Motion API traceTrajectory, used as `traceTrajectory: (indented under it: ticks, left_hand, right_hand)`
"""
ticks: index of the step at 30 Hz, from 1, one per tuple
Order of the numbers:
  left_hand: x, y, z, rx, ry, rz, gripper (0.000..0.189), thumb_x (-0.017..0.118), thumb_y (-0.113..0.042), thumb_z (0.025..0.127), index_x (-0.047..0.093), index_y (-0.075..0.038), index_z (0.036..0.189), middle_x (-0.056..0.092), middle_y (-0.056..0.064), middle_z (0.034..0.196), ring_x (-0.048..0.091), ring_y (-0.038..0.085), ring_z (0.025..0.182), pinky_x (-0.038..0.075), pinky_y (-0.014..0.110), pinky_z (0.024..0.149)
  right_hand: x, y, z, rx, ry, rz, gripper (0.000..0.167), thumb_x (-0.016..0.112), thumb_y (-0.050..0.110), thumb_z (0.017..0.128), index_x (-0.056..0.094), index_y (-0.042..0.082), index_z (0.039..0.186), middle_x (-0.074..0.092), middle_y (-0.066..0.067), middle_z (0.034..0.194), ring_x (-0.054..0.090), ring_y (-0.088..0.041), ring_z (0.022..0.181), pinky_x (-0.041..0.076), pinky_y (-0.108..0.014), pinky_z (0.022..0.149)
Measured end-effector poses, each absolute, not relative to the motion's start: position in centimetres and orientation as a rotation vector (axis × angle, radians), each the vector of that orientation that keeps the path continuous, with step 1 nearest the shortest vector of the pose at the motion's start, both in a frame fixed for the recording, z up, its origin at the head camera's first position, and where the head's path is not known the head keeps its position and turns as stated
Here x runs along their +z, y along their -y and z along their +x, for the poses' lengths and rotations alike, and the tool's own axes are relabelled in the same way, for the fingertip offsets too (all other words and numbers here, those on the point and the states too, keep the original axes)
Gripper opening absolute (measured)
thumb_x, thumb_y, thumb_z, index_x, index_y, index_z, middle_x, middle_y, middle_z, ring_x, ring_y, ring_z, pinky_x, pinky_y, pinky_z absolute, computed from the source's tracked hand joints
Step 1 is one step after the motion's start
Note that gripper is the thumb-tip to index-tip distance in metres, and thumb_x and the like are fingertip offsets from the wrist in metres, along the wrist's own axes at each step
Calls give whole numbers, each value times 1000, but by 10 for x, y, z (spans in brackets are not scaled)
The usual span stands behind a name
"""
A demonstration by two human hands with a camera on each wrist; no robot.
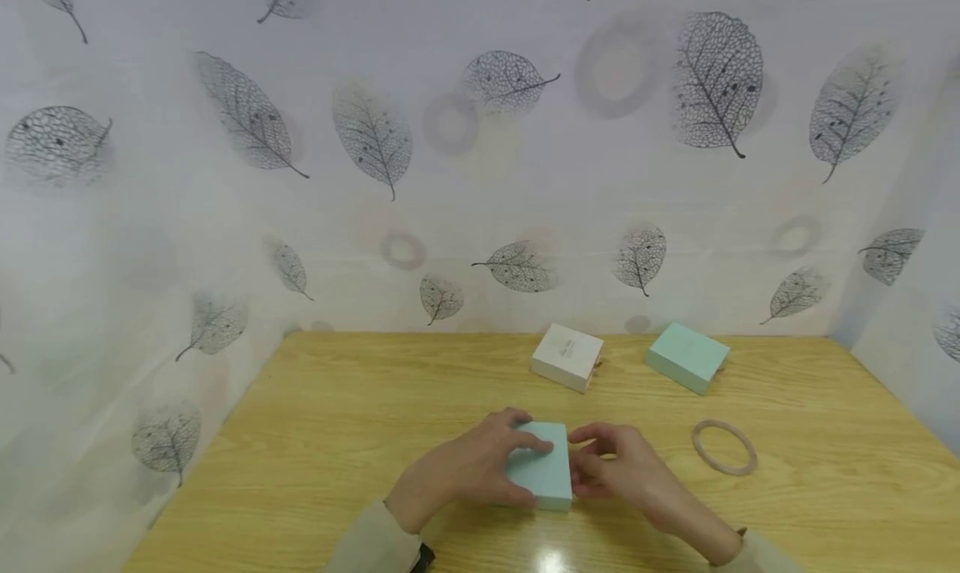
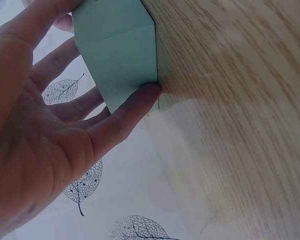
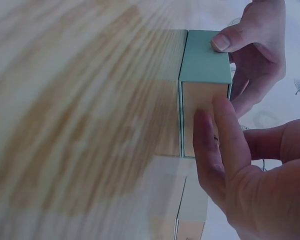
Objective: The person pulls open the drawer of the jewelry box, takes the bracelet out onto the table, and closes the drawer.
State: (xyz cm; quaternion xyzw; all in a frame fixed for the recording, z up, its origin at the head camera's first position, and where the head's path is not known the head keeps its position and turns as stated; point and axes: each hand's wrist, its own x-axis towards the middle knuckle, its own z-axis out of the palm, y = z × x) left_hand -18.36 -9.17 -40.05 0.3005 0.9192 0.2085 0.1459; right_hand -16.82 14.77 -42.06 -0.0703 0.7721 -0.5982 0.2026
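Note:
A small light-green box (image 1: 547, 473) lies flat on the wooden table before me. My left hand (image 1: 480, 460) grips it from the left, with the thumb along its near side and a finger across the top. In the right wrist view, the box (image 3: 206, 62) shows a tan drawer front (image 3: 202, 95) set into its green sleeve. Two fingers of my right hand (image 1: 618, 465) touch that front at the box's right end. A small dark bit shows beside these fingers; whether they pinch a pull tab is hidden.
Toward the back of the table (image 1: 375, 373) stand a white box (image 1: 567, 355) and a mint-green box (image 1: 687, 356), each with a small tab at its right side. A pale pinkish ring (image 1: 738, 471) lies to the right of my right hand. Leaf-printed cloth hangs behind.

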Motion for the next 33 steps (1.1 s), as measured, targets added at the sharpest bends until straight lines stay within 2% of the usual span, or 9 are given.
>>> traceTrajectory:
  ticks: [6, 9, 13, 18, 24, 25, 28, 30, 33]
  left_hand:
    - [-402, 92, -182, 585, -2654, 879, 61, 85, -43, 82, 63, -36, 139, 44, 5, 156, 48, 20, 135, 48, 37, 112]
    - [-402, 91, -181, 582, -2653, 879, 61, 84, -44, 83, 62, -36, 140, 43, 4, 156, 47, 20, 136, 48, 37, 112]
    - [-401, 89, -179, 577, -2659, 870, 62, 83, -44, 84, 62, -36, 141, 42, 4, 157, 47, 20, 137, 48, 37, 112]
    - [-402, 85, -181, 563, -2664, 893, 62, 83, -44, 84, 61, -35, 141, 42, 6, 158, 47, 21, 138, 48, 36, 112]
    - [-402, 77, -182, 575, -2671, 925, 61, 83, -42, 84, 62, -34, 141, 42, 7, 158, 46, 20, 138, 49, 33, 110]
    - [-402, 75, -182, 580, -2671, 928, 61, 83, -41, 84, 62, -34, 141, 42, 7, 158, 47, 20, 138, 49, 32, 110]
    - [-402, 69, -183, 597, -2662, 947, 60, 83, -39, 85, 63, -32, 140, 43, 8, 158, 47, 21, 138, 48, 32, 110]
    - [-402, 64, -184, 601, -2658, 958, 59, 83, -38, 85, 64, -31, 140, 44, 8, 157, 47, 21, 138, 48, 31, 110]
    - [-402, 57, -186, 586, -2656, 974, 59, 82, -38, 85, 63, -31, 140, 44, 9, 157, 47, 20, 138, 47, 30, 110]
  right_hand:
    - [-421, -158, -161, -1577, -2319, -236, 32, 60, 6, 98, 61, -8, 126, 70, -15, 103, 70, -21, 86, 64, -33, 70]
    - [-422, -165, -156, -1397, -2609, -338, 23, 63, 5, 95, 69, 1, 116, 73, -8, 99, 69, -14, 79, 60, -25, 63]
    - [-422, -175, -153, -1098, -2960, -545, 17, 66, 3, 93, 74, 10, 106, 75, 1, 95, 69, -7, 76, 56, -21, 64]
    - [-422, -191, -150, -820, -3200, -809, 18, 73, 0, 88, 74, 10, 102, 73, 4, 94, 67, -4, 75, 56, -20, 63]
    - [-429, -219, -149, -465, -3428, -1102, 32, 84, 2, 74, 73, 15, 101, 67, 9, 95, 64, -2, 75, 51, -16, 61]
    - [-430, -224, -149, -440, -3440, -1131, 30, 84, 3, 76, 73, 15, 101, 68, 9, 95, 64, -3, 76, 51, -16, 61]
    - [-433, -237, -151, -364, -3502, -1200, 5, 72, 18, 95, 73, 16, 99, 69, 10, 92, 65, -11, 82, 53, -23, 69]
    - [-434, -244, -152, -341, -3534, -1189, 15, 62, 26, 103, 73, 16, 99, 69, 9, 92, 64, -15, 86, 54, -27, 68]
    - [-434, -253, -152, -352, -3555, -1141, 17, 61, 26, 103, 73, 16, 99, 67, 8, 94, 64, -17, 86, 55, -28, 60]
